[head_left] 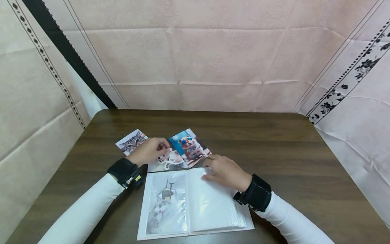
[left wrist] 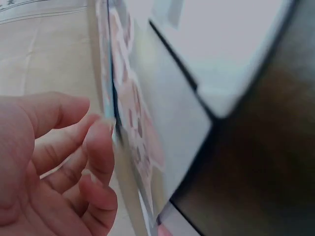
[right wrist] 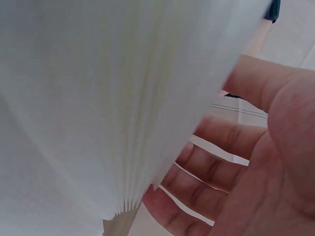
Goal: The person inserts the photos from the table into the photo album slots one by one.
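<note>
Album [head_left: 188, 203] lies open on the tabletop [head_left: 292, 162], wider side to side, its fold pointing to the far edge. Its left page [head_left: 145, 206] holds a picture [head_left: 158, 213]; the right page [head_left: 217, 206] looks white. Past its far side lie a cat photo [head_left: 132, 142], a middle photo [head_left: 170, 159] and a blue photo [head_left: 190, 147], which is long and slants from far left to near right. The left hand [head_left: 149, 150] is loosely curled over the middle photo, holding nothing. The right hand [head_left: 226, 171] touches the right page; I cannot tell if it pinches it

close wrist views, left seemingly tilted
</note>
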Demonstrator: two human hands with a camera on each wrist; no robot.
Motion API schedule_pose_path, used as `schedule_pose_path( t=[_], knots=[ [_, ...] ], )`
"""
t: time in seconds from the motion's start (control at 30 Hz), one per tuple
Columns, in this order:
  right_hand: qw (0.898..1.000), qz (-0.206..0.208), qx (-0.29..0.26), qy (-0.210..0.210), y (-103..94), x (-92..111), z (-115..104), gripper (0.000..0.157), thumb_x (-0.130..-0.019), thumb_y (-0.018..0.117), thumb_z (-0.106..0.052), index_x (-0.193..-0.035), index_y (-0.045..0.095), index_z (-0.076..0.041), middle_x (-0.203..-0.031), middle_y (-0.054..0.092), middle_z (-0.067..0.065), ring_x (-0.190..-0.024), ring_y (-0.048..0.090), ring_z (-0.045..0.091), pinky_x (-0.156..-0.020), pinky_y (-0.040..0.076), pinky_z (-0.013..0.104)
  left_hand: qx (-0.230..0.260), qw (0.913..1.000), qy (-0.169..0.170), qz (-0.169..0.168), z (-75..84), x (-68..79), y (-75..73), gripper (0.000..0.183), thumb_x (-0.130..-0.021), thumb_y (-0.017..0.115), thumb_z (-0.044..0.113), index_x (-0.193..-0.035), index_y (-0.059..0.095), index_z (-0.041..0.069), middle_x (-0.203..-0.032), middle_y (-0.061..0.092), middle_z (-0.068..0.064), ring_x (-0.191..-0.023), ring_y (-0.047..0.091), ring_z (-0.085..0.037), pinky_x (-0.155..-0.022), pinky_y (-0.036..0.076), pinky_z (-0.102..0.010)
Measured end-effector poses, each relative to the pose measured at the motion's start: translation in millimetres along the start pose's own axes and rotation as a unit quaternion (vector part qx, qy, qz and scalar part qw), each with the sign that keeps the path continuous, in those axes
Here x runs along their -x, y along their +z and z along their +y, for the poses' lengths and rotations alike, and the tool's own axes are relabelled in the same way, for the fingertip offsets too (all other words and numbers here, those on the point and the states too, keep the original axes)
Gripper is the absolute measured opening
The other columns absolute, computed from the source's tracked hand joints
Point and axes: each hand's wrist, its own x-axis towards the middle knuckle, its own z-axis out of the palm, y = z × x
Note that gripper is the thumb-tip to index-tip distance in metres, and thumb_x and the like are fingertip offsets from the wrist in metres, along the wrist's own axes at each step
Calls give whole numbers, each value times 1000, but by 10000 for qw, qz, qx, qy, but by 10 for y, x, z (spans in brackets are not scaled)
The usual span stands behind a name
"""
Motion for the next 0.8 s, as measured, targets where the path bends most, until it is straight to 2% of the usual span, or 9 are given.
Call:
schedule_pose_path(
  t=[0.13,0.37,0.5,0.67,0.8],
  knots=[
    [9999,32,-140,79,-10,21,-5,38,-84,70,-39,-108,69,-10,-108,65,4,-91,55,15,-79,51,33,-24,9994,-341,23,8,-165,33,21,-91,63,20,-109,63,9,-88,59,-6,-77,54,-20,-65,47,-30],
    [9984,99,-485,262,-58,54,-34,33,-84,71,-36,-105,69,-11,-105,64,2,-90,52,14,-79,50,33,-677,9961,-539,164,3,-372,51,35,-85,71,31,-110,61,10,-99,57,-7,-88,53,-22,-75,48,-36],
    [9972,102,-634,373,-72,67,-49,34,-84,71,-36,-106,70,-10,-106,64,3,-96,53,16,-83,50,34,-766,9946,-693,121,19,-427,57,50,-82,72,42,-115,57,8,-104,57,-8,-89,54,-23,-74,48,-36],
    [9969,75,-678,380,-52,69,-59,38,-84,70,-36,-108,70,-7,-115,65,9,-115,52,24,-94,47,40,-782,9919,-1001,-49,37,-441,53,62,-81,72,46,-121,49,5,-111,53,-11,-91,53,-25,-74,47,-37],
    [9975,84,-576,389,-49,68,-52,39,-84,71,-37,-108,71,-7,-114,64,8,-107,53,21,-90,49,38,-755,9907,-1113,-215,55,-473,39,63,-81,72,45,-121,48,3,-112,52,-13,-91,52,-26,-74,47,-37]
  ],
)
